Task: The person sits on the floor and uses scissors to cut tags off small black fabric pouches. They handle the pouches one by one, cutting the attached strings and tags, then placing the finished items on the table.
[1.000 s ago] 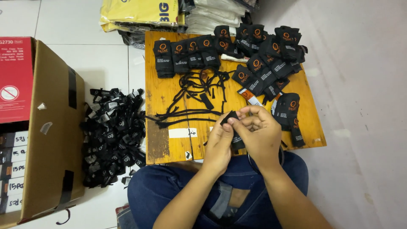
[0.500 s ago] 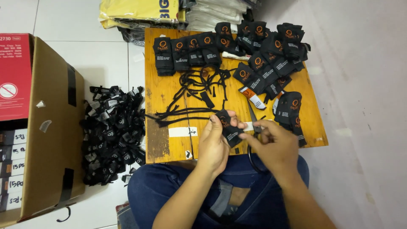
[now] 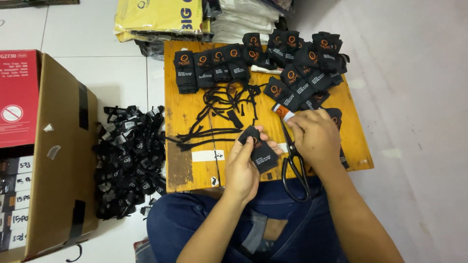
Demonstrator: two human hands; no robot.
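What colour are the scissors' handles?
Black, like the blades; the scissors lie on the wooden table beneath the right hand. Head view.

A small packing or garment-finishing workplace set up on a floor, more home workshop than factory. The person sits on pale floor tiles (image 3: 117,83) at a low wooden board (image 3: 195,122) used as a bench. Rows of identical folded black pieces with orange marks (image 3: 292,73) lie on it — batch work — beside loose black cords (image 3: 224,102) and scissors (image 3: 295,165). A heap of black tags (image 3: 126,160) lies on the tiles. An open carton (image 3: 63,160) with hand-labelled bundles stands at the left, and stacked bags of stock (image 3: 161,17) — yellow and white — sit behind the board.
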